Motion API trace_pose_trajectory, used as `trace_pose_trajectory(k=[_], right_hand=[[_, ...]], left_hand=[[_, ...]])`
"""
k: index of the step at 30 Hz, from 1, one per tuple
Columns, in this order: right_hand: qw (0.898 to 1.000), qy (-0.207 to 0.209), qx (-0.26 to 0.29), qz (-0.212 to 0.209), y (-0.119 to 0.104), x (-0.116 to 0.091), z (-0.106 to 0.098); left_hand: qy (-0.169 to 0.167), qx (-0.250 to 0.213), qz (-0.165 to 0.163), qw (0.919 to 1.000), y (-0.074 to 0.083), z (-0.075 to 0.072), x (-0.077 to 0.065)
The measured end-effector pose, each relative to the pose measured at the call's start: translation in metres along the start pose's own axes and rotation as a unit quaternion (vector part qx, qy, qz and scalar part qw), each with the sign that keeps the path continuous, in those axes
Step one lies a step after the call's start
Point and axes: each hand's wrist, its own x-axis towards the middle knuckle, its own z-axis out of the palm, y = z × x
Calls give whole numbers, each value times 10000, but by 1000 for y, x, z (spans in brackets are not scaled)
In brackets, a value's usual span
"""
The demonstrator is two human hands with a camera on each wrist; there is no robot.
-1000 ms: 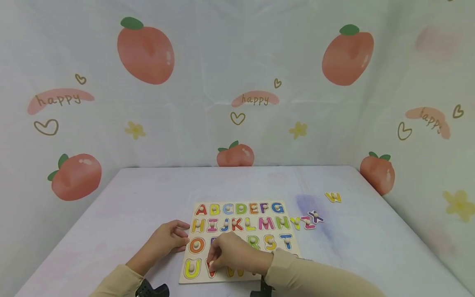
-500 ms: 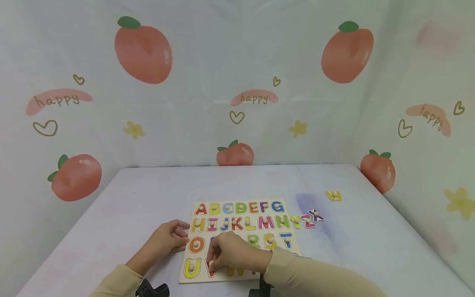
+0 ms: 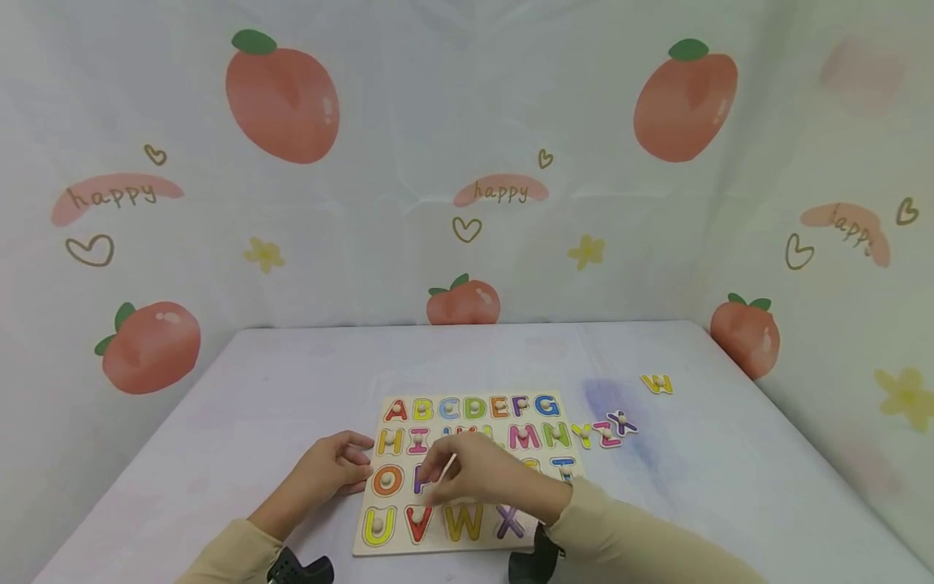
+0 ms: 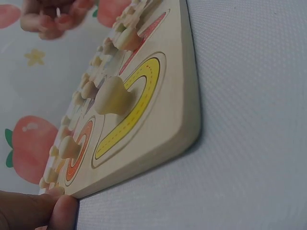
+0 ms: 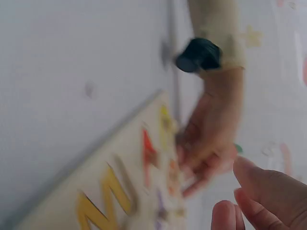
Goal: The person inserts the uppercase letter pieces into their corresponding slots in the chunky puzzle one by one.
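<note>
A wooden alphabet puzzle board (image 3: pixel 409 547) with knobbed letters lies on the table. My left hand (image 3: pixel 324 478) rests at its left edge; in the left wrist view its fingertips (image 4: pixel 64 211) touch the board's side near the orange O (image 4: pixel 79 151). Over the lower middle of the board hovers my right hand (image 3: pixel 474 474), thumb and fingers apart with nothing between them. Just below it the red V piece (image 3: pixel 418 529) sits in its slot, next to the yellow U (image 3: pixel 379 529). The W slot (image 3: pixel 463 523) and X slot (image 3: pixel 509 523) have no knobs. Several middle letters are hidden behind the hand.
Loose on the table are a yellow W (image 3: pixel 657 384) farther back right, a purple X (image 3: pixel 622 422) and a pink Z (image 3: pixel 606 435). A green-yellow Y (image 3: pixel 581 436) lies against the board's right edge. A printed curtain (image 3: pixel 365 243) stands behind the table.
My right hand has let go of the red V's knob and risen up and to the right, uncovering the V, W and X places. The left hand stays put.
</note>
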Motion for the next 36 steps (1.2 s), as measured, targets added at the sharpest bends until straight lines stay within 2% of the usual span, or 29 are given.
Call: trace_pose_trajectory(k=[5,11,18,22,26,31,34,36], right_hand=[[9984,516,103,-199,9,-8,-43],[9889,1452,307,-66,43,-20,-98],[9654,2492,403,653,100,-38,-158],[9482,3053,402,777,134,-50,-188],[9270,3602,576,873,163,-61,-208],[9014,4027,665,1446,187,-71,-221],[8939,4067,593,1788,198,-76,-226],[8954,3952,533,1981,203,-80,-229]], left_hand=[[0,23,-10,10000,1,-1,0],[-9,29,5,10000,-1,-2,1],[10,49,-17,10000,-3,-1,3],[12,35,0,10000,-5,-1,3],[-28,-33,36,10000,-5,-1,3],[-18,-31,12,10000,-4,-1,3],[-56,-57,39,10000,-4,0,3],[-83,-74,76,9999,-3,0,3]])
